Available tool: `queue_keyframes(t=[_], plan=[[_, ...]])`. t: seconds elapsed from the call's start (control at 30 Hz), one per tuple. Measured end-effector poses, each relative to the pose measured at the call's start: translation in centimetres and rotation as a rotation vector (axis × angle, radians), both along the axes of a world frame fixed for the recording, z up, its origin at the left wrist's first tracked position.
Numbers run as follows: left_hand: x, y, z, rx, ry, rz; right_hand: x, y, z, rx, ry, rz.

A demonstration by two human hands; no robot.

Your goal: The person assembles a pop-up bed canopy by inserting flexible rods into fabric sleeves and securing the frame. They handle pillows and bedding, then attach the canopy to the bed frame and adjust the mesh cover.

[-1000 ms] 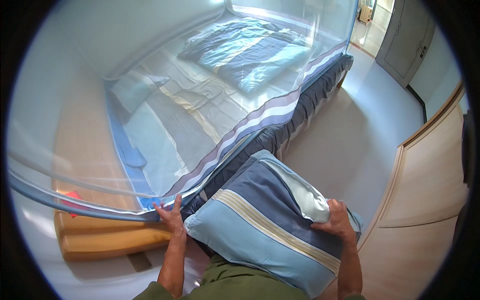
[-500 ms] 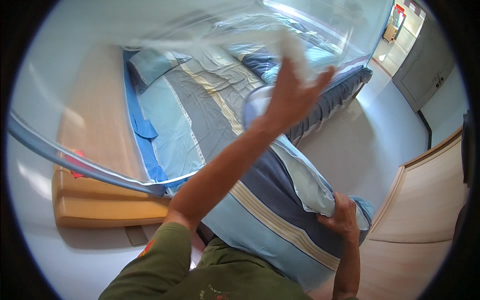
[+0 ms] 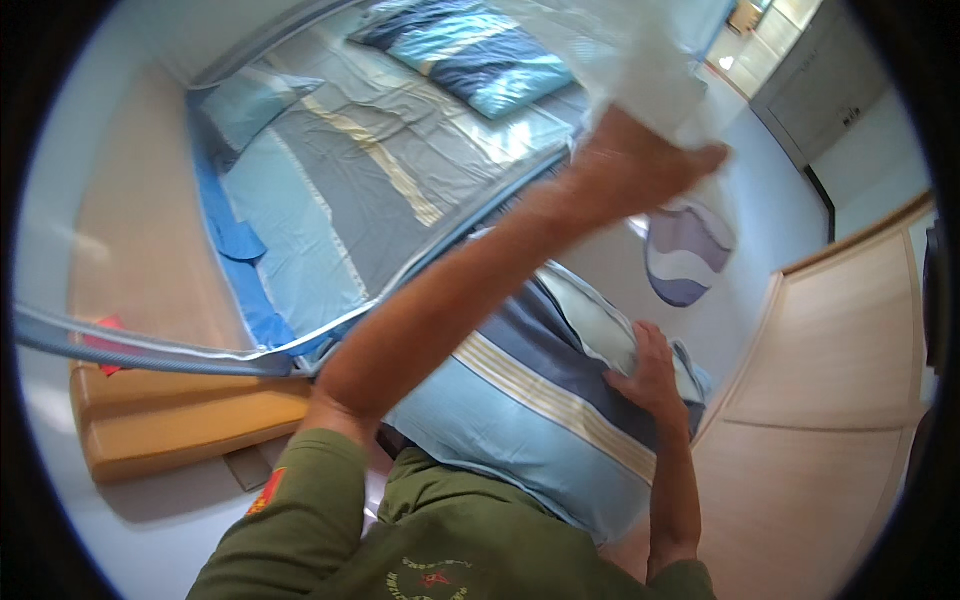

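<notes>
My left hand (image 3: 640, 165) is raised at the end of an outstretched arm, closed around a bunch of sheer white mosquito net (image 3: 655, 80); motion blurs both. Below it hangs a purple and white wavy panel (image 3: 690, 255), seemingly part of the net. Against my body rests a bulky folded quilt (image 3: 540, 400) in light blue, dark blue and cream stripes, its pale inner side showing along the far edge. My right hand (image 3: 655, 375) holds the quilt near its right end, with the fingers over the top edge and the thumb apart.
Ahead is the bed (image 3: 370, 210) with a grey and blue striped sheet, a patterned pillow (image 3: 470, 50) and a light blue pillow (image 3: 255, 105). A net rail (image 3: 150, 340) runs along its near side above an orange-brown bed end (image 3: 190, 420). Wooden wardrobe doors (image 3: 820, 360) stand at right.
My left hand has swung rightward, pulling the net aside and uncovering more of the bed. The wavy panel moved right with it. My right hand's grip on the quilt looks looser.
</notes>
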State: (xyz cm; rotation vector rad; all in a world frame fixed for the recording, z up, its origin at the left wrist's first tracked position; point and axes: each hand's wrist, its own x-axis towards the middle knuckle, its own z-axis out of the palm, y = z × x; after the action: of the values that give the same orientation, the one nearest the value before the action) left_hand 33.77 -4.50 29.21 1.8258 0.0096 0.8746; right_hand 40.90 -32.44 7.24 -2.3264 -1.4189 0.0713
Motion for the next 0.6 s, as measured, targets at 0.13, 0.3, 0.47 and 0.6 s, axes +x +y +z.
queue_keyframes(t=[0.13, 0.3, 0.47, 0.6], plan=[[-1.8, 6.1, -5.2, 0.061, 0.081, 0.095, -2.1, 0.5, -3.8, 0.0, -0.067, -0.085], [-7.5, 10.6, -13.1, -0.373, 0.544, 0.312, -3.1, 1.3, -2.2, 0.043, 0.195, -0.066], [-12.1, 13.8, -27.8, -0.23, 0.904, 0.252, -5.2, 2.3, 3.2, 0.049, 0.4, 0.308], [-10.3, 10.5, -28.5, 0.126, 0.79, 0.164, -6.8, 1.8, 6.0, -0.01, 0.465, 0.548]])
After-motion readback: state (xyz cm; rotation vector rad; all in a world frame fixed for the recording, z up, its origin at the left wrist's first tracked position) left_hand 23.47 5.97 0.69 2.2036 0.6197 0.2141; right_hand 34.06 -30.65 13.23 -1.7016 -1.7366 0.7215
